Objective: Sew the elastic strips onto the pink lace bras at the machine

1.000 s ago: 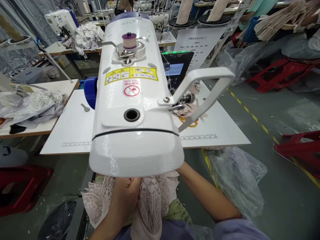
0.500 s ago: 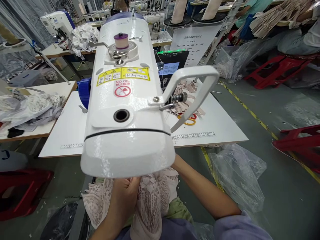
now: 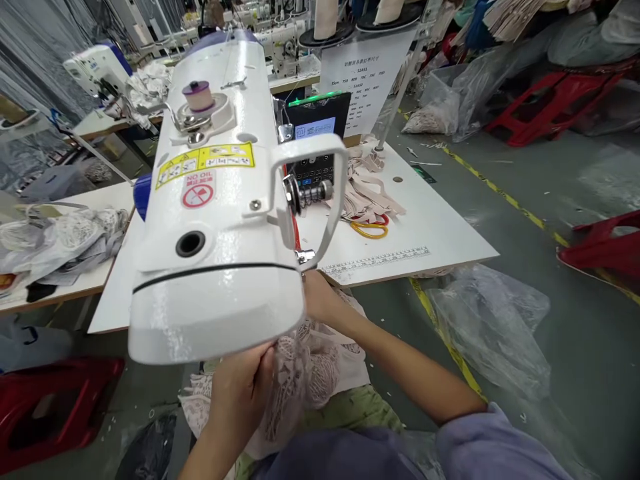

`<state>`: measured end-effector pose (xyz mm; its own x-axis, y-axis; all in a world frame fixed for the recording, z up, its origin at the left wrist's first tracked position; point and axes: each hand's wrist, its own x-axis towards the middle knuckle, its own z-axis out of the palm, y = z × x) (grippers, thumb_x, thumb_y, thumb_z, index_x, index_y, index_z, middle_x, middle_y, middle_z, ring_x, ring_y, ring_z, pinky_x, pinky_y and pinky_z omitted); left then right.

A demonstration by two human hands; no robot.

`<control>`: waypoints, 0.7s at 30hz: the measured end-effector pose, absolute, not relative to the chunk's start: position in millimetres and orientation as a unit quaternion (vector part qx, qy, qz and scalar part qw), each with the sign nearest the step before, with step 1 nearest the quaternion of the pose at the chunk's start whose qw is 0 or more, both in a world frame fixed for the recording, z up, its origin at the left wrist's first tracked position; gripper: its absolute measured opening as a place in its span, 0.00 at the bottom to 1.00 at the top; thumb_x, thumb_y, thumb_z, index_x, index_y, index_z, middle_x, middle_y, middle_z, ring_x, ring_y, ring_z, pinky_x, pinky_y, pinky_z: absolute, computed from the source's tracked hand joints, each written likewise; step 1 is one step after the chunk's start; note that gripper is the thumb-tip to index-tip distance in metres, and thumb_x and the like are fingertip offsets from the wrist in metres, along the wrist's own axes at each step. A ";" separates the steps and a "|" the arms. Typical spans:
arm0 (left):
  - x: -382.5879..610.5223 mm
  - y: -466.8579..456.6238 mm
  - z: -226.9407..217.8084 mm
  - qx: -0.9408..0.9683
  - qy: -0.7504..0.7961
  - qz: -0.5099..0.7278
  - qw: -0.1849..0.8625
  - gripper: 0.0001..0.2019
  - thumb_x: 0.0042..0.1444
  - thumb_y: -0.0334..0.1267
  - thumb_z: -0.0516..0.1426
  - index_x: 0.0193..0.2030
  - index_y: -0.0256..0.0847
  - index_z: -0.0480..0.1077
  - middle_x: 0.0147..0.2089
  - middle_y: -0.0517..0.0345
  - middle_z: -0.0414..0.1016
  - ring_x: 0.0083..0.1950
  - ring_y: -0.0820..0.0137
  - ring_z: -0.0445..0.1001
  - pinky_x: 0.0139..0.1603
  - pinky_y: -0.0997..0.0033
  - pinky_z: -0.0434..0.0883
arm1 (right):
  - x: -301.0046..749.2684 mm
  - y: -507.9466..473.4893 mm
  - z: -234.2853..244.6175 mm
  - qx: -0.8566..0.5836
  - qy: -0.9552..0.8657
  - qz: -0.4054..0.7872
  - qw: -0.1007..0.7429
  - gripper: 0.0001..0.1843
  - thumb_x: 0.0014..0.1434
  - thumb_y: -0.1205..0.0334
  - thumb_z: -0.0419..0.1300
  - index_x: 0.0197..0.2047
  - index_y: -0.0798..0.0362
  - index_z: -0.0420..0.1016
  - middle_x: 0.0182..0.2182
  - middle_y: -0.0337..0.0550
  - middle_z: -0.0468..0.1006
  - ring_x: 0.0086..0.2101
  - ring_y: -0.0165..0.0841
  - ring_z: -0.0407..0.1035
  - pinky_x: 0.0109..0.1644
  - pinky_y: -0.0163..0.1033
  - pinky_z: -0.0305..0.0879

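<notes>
A white sewing machine head [image 3: 215, 220] fills the middle of the view, seen from above. Just below its near end, my left hand [image 3: 240, 393] is closed on a piece of pale pink lace fabric [image 3: 300, 367] that bunches in my lap. My right hand [image 3: 320, 300] reaches under the machine's right side; its fingers are hidden by the machine, only the wrist and part of the palm showing on the lace.
The white machine table [image 3: 430, 227] carries beige strips [image 3: 367, 193], orange-handled scissors [image 3: 371, 229] and a control panel [image 3: 315, 143]. Clear plastic bags [image 3: 493, 327] lie on the floor at right. Red stools [image 3: 47, 407] stand left and right. A side table [image 3: 85, 283] holds white fabric.
The view has swung right and tilted, so the machine sits further left. My right hand has come partly into sight beside the machine, and the lace is more bunched.
</notes>
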<state>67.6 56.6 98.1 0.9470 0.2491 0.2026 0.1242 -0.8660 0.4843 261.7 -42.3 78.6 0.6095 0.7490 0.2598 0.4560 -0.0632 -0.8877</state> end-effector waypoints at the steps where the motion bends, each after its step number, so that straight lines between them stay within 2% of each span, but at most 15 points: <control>1: 66.9 57.0 96.9 0.960 0.088 0.141 0.224 0.14 0.66 0.37 0.50 0.48 0.42 0.77 0.38 0.57 0.84 0.33 0.69 0.82 0.28 0.77 0.71 | 261.5 -41.7 77.2 -0.713 -0.418 0.141 0.545 0.04 0.53 0.70 0.58 0.33 0.53 0.73 0.37 0.43 0.71 0.35 0.35 0.65 0.37 0.38 0.65; 4: 65.8 56.6 94.0 0.965 0.076 0.157 0.195 0.13 0.66 0.36 0.50 0.49 0.41 0.76 0.37 0.58 0.84 0.32 0.70 0.82 0.28 0.77 0.71 | 261.4 -40.2 74.4 -0.713 -0.419 0.134 0.546 0.03 0.53 0.68 0.59 0.33 0.53 0.73 0.38 0.44 0.71 0.39 0.38 0.66 0.39 0.39 0.65; 11: 69.3 53.2 94.9 0.971 0.041 0.167 0.169 0.13 0.66 0.35 0.50 0.49 0.38 0.75 0.34 0.57 0.84 0.27 0.70 0.80 0.24 0.76 0.67 | 261.2 -41.9 75.7 -0.725 -0.416 0.139 0.531 0.03 0.53 0.69 0.58 0.31 0.52 0.70 0.31 0.39 0.66 0.32 0.33 0.63 0.34 0.37 0.61; 15: 71.6 52.4 95.0 0.969 0.022 0.180 0.169 0.13 0.66 0.34 0.51 0.48 0.37 0.75 0.32 0.57 0.83 0.25 0.71 0.79 0.22 0.76 0.65 | 261.7 -42.8 74.7 -0.717 -0.419 0.136 0.540 0.03 0.52 0.69 0.57 0.29 0.52 0.67 0.32 0.39 0.65 0.32 0.33 0.63 0.34 0.37 0.61; 21: 73.5 50.2 93.1 0.967 0.010 0.177 0.182 0.12 0.65 0.33 0.51 0.49 0.37 0.74 0.31 0.58 0.82 0.26 0.71 0.79 0.25 0.74 0.65 | 262.8 -43.8 72.8 -0.716 -0.412 0.140 0.546 0.04 0.52 0.67 0.57 0.27 0.52 0.64 0.31 0.39 0.65 0.32 0.33 0.62 0.34 0.37 0.59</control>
<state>73.5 50.2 93.1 0.9371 0.0841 0.3389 -0.0447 -0.9336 0.3554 262.8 -43.8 72.8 0.6222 0.7423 0.2487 0.4370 -0.0658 -0.8970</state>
